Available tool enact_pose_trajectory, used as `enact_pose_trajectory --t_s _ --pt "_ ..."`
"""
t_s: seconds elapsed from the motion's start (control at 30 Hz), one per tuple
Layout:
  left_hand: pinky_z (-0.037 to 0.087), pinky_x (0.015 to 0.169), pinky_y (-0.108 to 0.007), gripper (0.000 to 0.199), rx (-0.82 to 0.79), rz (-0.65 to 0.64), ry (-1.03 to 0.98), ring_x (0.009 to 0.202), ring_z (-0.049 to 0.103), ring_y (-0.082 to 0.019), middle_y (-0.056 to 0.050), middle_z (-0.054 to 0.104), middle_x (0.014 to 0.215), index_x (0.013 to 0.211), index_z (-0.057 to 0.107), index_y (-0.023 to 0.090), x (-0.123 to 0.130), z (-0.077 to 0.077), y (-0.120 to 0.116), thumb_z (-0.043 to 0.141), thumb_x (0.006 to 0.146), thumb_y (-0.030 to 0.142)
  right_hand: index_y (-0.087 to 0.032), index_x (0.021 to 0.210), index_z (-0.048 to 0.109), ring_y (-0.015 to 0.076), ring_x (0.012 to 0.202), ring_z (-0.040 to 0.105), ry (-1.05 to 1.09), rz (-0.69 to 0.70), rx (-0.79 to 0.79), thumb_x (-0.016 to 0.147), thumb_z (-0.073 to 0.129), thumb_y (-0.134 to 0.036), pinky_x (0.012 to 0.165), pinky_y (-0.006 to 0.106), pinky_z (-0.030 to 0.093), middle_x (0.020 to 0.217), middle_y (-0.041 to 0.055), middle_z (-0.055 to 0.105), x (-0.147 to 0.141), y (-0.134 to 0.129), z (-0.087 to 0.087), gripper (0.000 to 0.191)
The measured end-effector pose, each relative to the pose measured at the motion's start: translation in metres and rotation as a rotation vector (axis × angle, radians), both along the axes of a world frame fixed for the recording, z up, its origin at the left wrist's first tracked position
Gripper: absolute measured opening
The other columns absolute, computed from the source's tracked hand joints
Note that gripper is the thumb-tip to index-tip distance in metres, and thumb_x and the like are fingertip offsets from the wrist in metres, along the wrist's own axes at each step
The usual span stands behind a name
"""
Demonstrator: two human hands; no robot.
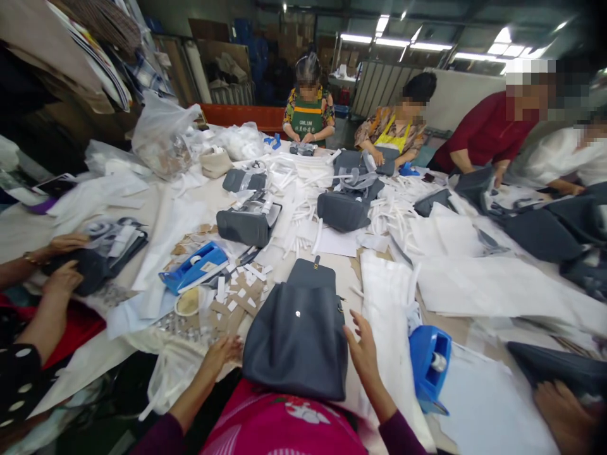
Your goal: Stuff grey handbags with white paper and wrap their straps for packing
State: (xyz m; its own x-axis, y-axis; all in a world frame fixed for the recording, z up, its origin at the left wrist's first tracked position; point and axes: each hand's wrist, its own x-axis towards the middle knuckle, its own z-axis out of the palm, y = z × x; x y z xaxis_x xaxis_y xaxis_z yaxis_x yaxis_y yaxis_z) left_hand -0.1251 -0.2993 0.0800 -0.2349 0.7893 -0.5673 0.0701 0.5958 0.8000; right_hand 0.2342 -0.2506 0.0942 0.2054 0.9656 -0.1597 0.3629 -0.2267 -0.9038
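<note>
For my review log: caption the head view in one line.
Left hand and right hand flank a dark grey leather bag on a crowded worktable.

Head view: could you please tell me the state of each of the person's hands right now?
Left hand: open, at the dark grey flap bag, not gripping.
Right hand: open, fingers spread, beside the bag, empty.

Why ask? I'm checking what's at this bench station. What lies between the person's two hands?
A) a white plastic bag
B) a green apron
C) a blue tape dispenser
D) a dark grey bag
D: the dark grey bag lies on the table between the left hand and the right hand.
</note>
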Motion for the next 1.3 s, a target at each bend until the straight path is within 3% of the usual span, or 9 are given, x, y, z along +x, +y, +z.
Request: enact_pose_trajectory --t_s 0.13,0.23,0.47,0.57,0.73,0.83,0.97,1.1,1.3 --pt "0.044 0.101 -0.045 0.064 0.007 0.023 -0.124 0.117 0.057 -0.031 -0.013 0.064 0.121 0.12 0.056 0.017 0.018 0.002 0.018 0.055 0.077 0.064 -0.019 0.131 0.052 0.0298 0.116 0.057 0.374 -0.042 -0.383 0.079 0.05 -0.067 0.09 0.045 0.05 0.133 0.0138 0.055 0.005 -0.023 -0.016 0.071" --pt "0.042 0.104 -0.039 0.062 0.061 -0.001 -0.15 0.122 0.054 -0.027 -0.012 0.057 0.132 0.125 0.05 0.019 0.047 0.011 0.028 0.061 0.077 0.058 -0.022 0.122 0.06 0.0265 0.116 0.058 0.513 0.008 -0.358 0.078 0.053 -0.065 0.094 0.04 0.049 0.127 0.0083 0.062 -0.006 -0.032 -0.011 0.062" --pt "0.041 0.105 -0.042 0.072 0.16 -0.097 -0.109 0.121 0.054 -0.028 -0.014 0.054 0.135 0.133 0.044 0.016 0.062 -0.006 0.02 0.059 0.077 0.058 -0.02 0.13 0.051 0.0319 0.117 0.055 0.176 -0.023 -0.286 0.068 0.069 -0.047 0.103 0.046 0.042 0.127 0.0107 0.058 0.02 -0.028 -0.018 0.069" --pt "0.033 0.111 -0.043 0.067 0.202 -0.12 0.056 0.129 0.046 -0.027 -0.014 0.05 0.138 0.133 0.044 0.016 0.059 -0.017 0.013 0.058 0.078 0.053 -0.025 0.132 0.047 0.034 0.117 0.052 -0.108 0.034 -0.132 0.07 0.066 -0.037 0.1 0.048 0.042 0.13 0.0133 0.052 0.02 -0.008 -0.013 0.066" --pt "0.03 0.112 -0.047 0.077 0.282 -0.182 0.182 0.13 0.042 -0.029 -0.017 0.043 0.138 0.139 0.034 0.016 0.059 -0.01 0.002 0.064 0.075 0.044 -0.022 0.126 0.05 0.0289 0.12 0.048 -0.324 0.433 0.25 0.085 0.054 -0.032 0.104 0.043 0.037 0.124 0.0123 0.052 -0.05 0.067 0.041 0.042" --pt "0.024 0.114 -0.051 0.094 0.306 -0.252 0.235 0.135 0.033 -0.032 -0.016 0.038 0.139 0.144 0.027 0.019 0.062 -0.002 -0.004 0.073 0.067 0.042 -0.019 0.116 0.053 0.0263 0.107 0.054 -0.428 0.612 0.207 0.083 0.059 -0.041 0.095 0.04 0.042 0.115 0.0117 0.053 -0.117 0.107 0.066 0.04" --pt "0.021 0.114 -0.055 0.111 0.319 -0.331 0.233 0.138 0.025 -0.036 -0.017 0.031 0.144 0.149 0.016 0.021 0.064 -0.002 -0.014 0.079 0.059 0.042 -0.015 0.111 0.053 0.0206 0.089 0.057 -0.62 0.733 -0.024 0.071 0.072 -0.028 0.081 0.035 0.043 0.111 0.0115 0.052 -0.172 0.123 0.067 0.046" --pt "0.02 0.114 -0.053 0.113 0.318 -0.304 0.163 0.14 0.022 -0.036 -0.018 0.026 0.148 0.15 0.014 0.019 0.061 -0.012 -0.022 0.078 0.059 0.039 -0.016 0.105 0.055 0.0185 0.077 0.059 -0.714 0.861 -0.118 0.063 0.062 -0.004 0.07 0.032 0.044 0.099 0.0093 0.057 -0.157 0.127 0.053 0.044" --pt "0.02 0.115 -0.051 0.108 0.272 -0.226 0.073 0.14 0.024 -0.034 -0.016 0.029 0.149 0.149 0.017 0.021 0.059 -0.02 -0.027 0.076 0.059 0.034 -0.022 0.113 0.054 0.0191 0.081 0.062 -0.42 1.015 -0.318 0.056 0.061 -0.011 0.067 0.03 0.047 0.097 0.0025 0.064 -0.113 0.155 0.041 0.058"
